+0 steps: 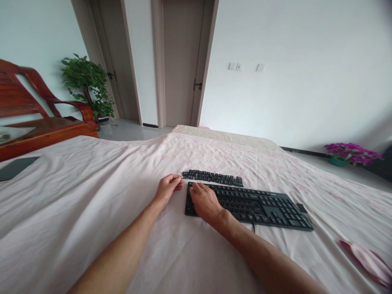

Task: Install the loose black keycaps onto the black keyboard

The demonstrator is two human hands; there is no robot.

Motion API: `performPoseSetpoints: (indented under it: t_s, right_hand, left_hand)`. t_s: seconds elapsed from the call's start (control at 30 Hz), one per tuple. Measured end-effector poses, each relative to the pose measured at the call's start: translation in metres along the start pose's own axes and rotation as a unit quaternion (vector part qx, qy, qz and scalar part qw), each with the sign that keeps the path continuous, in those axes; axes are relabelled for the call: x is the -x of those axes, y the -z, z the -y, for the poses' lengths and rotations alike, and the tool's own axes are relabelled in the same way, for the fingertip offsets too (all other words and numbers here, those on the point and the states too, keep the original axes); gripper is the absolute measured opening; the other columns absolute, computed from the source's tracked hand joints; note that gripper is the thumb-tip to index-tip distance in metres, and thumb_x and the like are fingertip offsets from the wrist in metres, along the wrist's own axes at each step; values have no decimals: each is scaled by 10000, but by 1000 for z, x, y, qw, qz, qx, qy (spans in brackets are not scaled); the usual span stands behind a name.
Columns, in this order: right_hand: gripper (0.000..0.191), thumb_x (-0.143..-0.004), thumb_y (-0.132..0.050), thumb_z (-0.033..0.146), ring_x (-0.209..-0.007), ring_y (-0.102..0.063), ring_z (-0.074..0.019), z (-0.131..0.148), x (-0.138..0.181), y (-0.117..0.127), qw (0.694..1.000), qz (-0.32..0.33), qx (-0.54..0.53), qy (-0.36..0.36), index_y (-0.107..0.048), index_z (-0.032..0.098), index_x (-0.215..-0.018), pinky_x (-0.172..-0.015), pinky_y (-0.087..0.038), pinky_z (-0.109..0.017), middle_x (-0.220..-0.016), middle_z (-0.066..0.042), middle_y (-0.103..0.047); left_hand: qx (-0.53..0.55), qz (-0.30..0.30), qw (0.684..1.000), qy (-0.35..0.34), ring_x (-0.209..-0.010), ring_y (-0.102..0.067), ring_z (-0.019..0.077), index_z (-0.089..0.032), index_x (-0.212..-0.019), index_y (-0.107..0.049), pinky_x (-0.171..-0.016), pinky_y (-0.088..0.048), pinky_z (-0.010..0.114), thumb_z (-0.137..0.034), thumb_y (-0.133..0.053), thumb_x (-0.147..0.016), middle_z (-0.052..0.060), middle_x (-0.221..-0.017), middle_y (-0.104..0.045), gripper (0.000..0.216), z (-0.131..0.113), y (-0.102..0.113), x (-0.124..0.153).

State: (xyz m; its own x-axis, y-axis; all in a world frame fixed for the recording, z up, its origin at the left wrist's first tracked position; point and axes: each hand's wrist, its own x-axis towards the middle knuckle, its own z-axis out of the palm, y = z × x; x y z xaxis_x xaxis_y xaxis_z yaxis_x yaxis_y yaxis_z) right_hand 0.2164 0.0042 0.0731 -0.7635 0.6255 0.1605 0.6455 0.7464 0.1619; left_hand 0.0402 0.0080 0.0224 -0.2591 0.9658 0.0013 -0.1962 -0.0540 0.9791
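Note:
A black keyboard point(272, 210) lies on the cloth, with dark bare-looking sockets in its letter area. Just beyond it, loose black keycaps point(214, 177) are set out in close rows. My left hand point(169, 188) is at the left end of these rows, thumb and forefinger pinched together beside a wide keycap point(185, 174). Whether anything small is between the fingertips is too small to tell. My right hand point(206, 201) rests over the keyboard's left end, its fingers bent and close together at the upper left keys. What they hold, if anything, is hidden.
A pale flowered cloth point(122, 228) with wrinkles covers the surface. A small dark piece point(301, 208) lies right of the keyboard, and a pink fabric item point(369, 259) farther right. At the left edge is a dark flat object point(18, 168). A wooden bench point(45, 122) stands beyond.

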Motion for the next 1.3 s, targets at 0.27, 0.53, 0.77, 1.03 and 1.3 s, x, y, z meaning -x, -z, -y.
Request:
performPoseSetpoints:
  t_s: [0.27, 0.53, 0.77, 1.03, 1.3]
  right_hand:
    - [267, -836, -426, 38, -954, -529, -234, 6, 1, 8, 999, 41, 13, -1, -629, 110, -993, -806, -457, -318, -1036, -137, -586]
    - [201, -874, -459, 108, -926, -558, -206, -2, 0, 6, 999, 25, -14, -19, -641, 145, -950, -780, -451, -283, -1002, -96, -602]
    - [154, -915, -521, 245, -879, -576, -143, -11, -3, -6, 992, -10, -95, -77, -669, 216, -886, -727, -416, -211, -957, -36, -608]
    - [163, -915, -508, 213, -882, -558, -149, -12, 1, -8, 997, -14, -61, -51, -666, 218, -878, -719, -407, -218, -930, -33, -603]
    - [212, -899, -462, 148, -885, -559, -189, -1, -2, -4, 999, -6, -17, -39, -666, 174, -849, -754, -437, -274, -954, -91, -605]
  left_hand:
    - [-2, 2, 1000, -9, -688, -648, 134, -134, -919, -675, -695, -528, 269, -445, -727, -682, 50, -775, -702, 394, -1, 0, 2]
    - [-12, 6, 1000, -10, -691, -651, 137, -132, -915, -669, -683, -524, 267, -437, -709, -703, 54, -776, -704, 373, 1, 0, 1]
    - [0, 4, 1000, -6, -691, -659, 148, -135, -901, -671, -696, -528, 285, -439, -727, -684, 62, -771, -707, 378, 0, 1, 1]
    - [0, 5, 1000, -9, -702, -660, 150, -138, -915, -674, -706, -534, 289, -437, -723, -692, 66, -782, -708, 376, 2, 1, 1]
    - [-4, 4, 1000, -11, -691, -650, 137, -137, -910, -675, -699, -530, 277, -421, -714, -704, 57, -777, -704, 353, 1, 1, 1]
